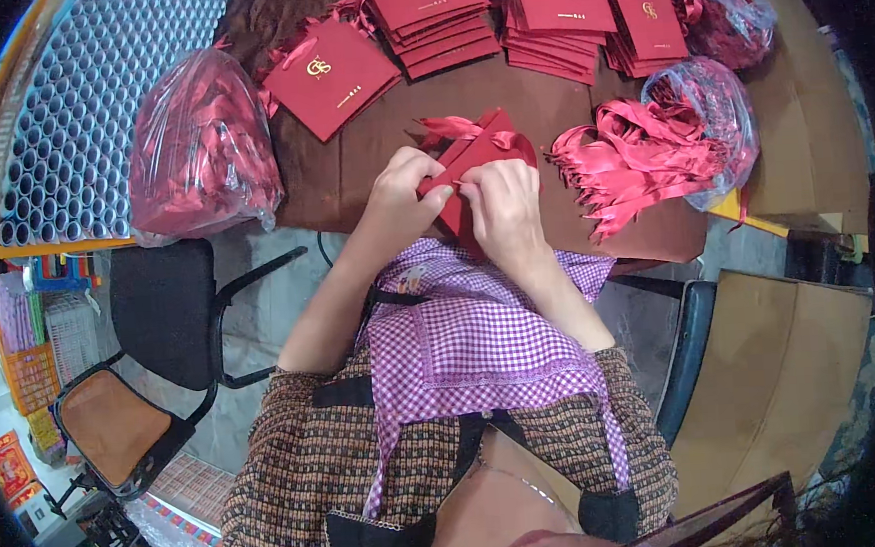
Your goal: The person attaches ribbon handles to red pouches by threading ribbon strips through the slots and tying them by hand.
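Note:
Both my hands are at a small red paper gift bag [463, 224] at the table's near edge, in front of my purple checked apron. My left hand [405, 203] pinches the bag's upper left edge between thumb and fingers. Curled fingers of my right hand [505, 204] grip close beside it, near the bag's middle. A pinkish-red satin ribbon [449, 127] loops out from the bag's far end. My fingers hide the exact spot where they meet and part of the ribbon. To the right, a heap of loose red ribbons [641, 161] spills from a clear plastic bag [735, 135].
Stacks of red gift bags [437, 23] line the brown-covered table's [342, 184] far side. A plastic sack of ribbons [204, 147] stands at left, beside a panel of round tubes [78, 125]. A black chair [164, 310] is lower left; cardboard [775, 383] stands at right.

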Available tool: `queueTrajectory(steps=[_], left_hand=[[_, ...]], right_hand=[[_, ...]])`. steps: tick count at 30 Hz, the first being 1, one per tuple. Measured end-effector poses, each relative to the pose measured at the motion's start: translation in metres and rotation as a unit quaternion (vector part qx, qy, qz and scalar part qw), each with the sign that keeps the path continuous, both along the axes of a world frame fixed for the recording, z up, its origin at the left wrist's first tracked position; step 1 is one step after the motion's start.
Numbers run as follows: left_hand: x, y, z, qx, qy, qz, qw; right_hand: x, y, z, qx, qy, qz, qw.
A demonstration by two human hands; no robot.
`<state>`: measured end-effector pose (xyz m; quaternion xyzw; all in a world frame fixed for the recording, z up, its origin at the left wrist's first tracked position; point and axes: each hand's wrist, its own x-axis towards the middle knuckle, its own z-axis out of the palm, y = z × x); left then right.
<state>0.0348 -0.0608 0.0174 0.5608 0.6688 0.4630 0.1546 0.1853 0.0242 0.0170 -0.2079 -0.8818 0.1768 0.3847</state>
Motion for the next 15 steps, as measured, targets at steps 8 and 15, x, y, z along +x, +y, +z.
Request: queueTrajectory(steps=[8, 15], left_hand=[[0.0063, 0.0028, 0.005, 0.027, 0.019, -0.006, 0.999], [0.0072, 0.0025, 0.0055, 0.045, 0.029, -0.012, 0.999]], right_hand=[[0.0012, 0.0007, -0.0027, 0.022, 0.0, -0.017, 1.0], [0.0001, -0.0013, -0.0034, 0.026, 0.007, -0.022, 0.999]])
